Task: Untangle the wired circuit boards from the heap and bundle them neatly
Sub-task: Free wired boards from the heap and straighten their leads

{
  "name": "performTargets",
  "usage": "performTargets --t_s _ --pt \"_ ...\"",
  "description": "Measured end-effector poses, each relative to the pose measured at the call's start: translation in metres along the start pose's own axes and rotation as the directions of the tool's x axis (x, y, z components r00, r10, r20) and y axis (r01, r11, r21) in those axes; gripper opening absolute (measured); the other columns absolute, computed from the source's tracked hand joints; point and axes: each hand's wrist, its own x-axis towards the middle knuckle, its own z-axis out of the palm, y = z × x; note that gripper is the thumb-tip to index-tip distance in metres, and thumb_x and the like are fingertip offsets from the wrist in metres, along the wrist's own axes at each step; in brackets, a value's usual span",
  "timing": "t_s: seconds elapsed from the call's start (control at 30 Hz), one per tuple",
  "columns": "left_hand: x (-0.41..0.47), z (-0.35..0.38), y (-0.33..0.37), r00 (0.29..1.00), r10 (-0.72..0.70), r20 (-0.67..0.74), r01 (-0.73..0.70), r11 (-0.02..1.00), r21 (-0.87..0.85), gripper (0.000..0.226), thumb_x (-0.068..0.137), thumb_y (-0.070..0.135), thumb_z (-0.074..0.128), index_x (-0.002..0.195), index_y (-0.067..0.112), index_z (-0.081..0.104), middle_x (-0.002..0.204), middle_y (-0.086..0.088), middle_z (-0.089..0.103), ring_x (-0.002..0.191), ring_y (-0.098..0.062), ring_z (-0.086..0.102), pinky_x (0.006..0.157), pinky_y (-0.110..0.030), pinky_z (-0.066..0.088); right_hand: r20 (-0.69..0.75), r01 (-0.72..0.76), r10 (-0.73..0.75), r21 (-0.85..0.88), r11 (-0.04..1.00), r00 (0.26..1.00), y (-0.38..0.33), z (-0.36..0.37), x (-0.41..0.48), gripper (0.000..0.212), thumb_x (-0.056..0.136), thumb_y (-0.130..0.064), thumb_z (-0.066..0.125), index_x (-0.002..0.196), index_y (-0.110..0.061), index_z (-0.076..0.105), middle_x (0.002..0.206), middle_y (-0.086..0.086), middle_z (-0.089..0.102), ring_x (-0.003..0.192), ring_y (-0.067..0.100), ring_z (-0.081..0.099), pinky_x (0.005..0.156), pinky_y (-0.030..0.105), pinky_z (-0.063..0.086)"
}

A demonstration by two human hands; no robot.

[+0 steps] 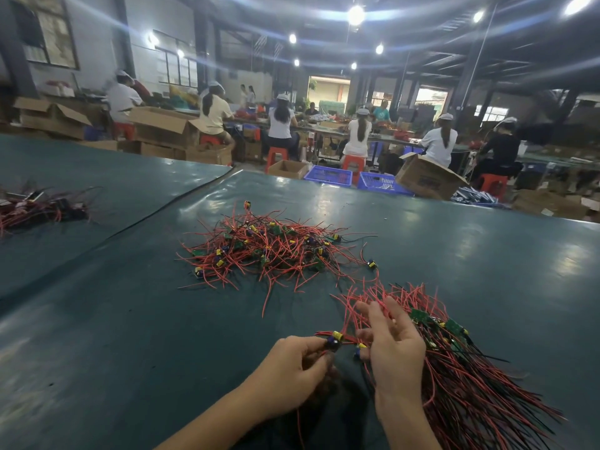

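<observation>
A tangled heap of small green circuit boards with red and black wires [272,251] lies in the middle of the dark green table [130,319]. To the near right, a gathered bundle of boards [461,368] spreads its wires toward me. My left hand [292,375] pinches one wired board [334,341] with a yellow and blue part, just left of the bundle. My right hand [393,345] rests on the bundle's left side, fingers spread among the red wires and partly curled around them.
Another pile of wired boards [39,206] sits at the far left. Beyond the table's far edge are blue crates [328,175], cardboard boxes [428,180] and several seated workers at long benches. A seam [162,209] runs diagonally across the table cover.
</observation>
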Motion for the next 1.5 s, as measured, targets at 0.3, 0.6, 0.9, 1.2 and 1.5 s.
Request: performTargets --t_s 0.3,0.6,0.9,1.2,1.5 --pt "0.000 0.000 0.000 0.975 0.201 0.100 -0.213 0.969 0.128 0.037 0.094 0.011 0.045 0.128 0.019 0.058 0.124 0.008 0.064 0.116 -0.006 0.058 0.100 -0.035 0.046 0.264 0.203 -0.133 -0.260 0.944 0.955 0.016 0.012 -0.026 0.018 0.090 -0.016 0.068 0.103 -0.027 0.069 0.089 -0.003 0.074 0.087 0.013 0.071 0.078 0.033 0.057" --pt "0.006 -0.016 -0.015 0.953 0.227 -0.200 -0.107 0.870 0.481 0.026 0.082 0.023 0.047 0.093 0.018 0.069 0.091 -0.001 0.069 0.088 -0.023 0.063 0.078 -0.036 0.050 0.372 0.278 -0.164 -0.279 0.919 0.914 0.018 0.015 -0.030 0.018 0.094 -0.010 0.061 0.099 -0.025 0.069 0.089 -0.008 0.074 0.086 0.001 0.070 0.073 0.013 0.052" --pt "0.043 -0.094 -0.060 0.723 0.176 -0.668 0.354 0.737 0.576 0.042 0.082 0.020 0.066 0.124 0.019 0.060 0.146 -0.010 0.038 0.134 -0.029 0.033 0.110 -0.047 0.029 0.442 0.409 -0.061 -0.759 0.506 0.895 0.024 -0.001 -0.020 0.022 0.097 -0.034 0.051 0.113 -0.028 0.065 0.104 -0.013 0.062 0.096 0.006 0.060 0.082 0.024 0.048" --pt "0.065 -0.147 -0.092 0.611 -0.175 -0.772 0.644 0.676 0.357 0.054 0.092 0.028 0.048 0.144 0.017 0.042 0.140 -0.013 0.049 0.126 -0.031 0.044 0.107 -0.048 0.027 0.415 0.397 -0.076 -0.779 0.485 0.907 0.024 -0.006 -0.016 0.021 0.098 -0.035 0.050 0.109 -0.025 0.065 0.095 -0.013 0.060 0.092 0.006 0.058 0.081 0.025 0.050" --pt "0.061 -0.146 -0.092 0.569 -0.096 -0.817 0.579 0.752 0.315 0.033 0.085 0.032 0.065 0.116 0.019 0.064 0.111 -0.006 0.064 0.108 -0.027 0.055 0.097 -0.043 0.032 0.439 0.417 -0.077 -0.765 0.490 0.895 0.024 -0.007 -0.017 0.021 0.098 -0.036 0.051 0.110 -0.026 0.064 0.094 -0.017 0.056 0.097 0.006 0.056 0.085 0.025 0.049"
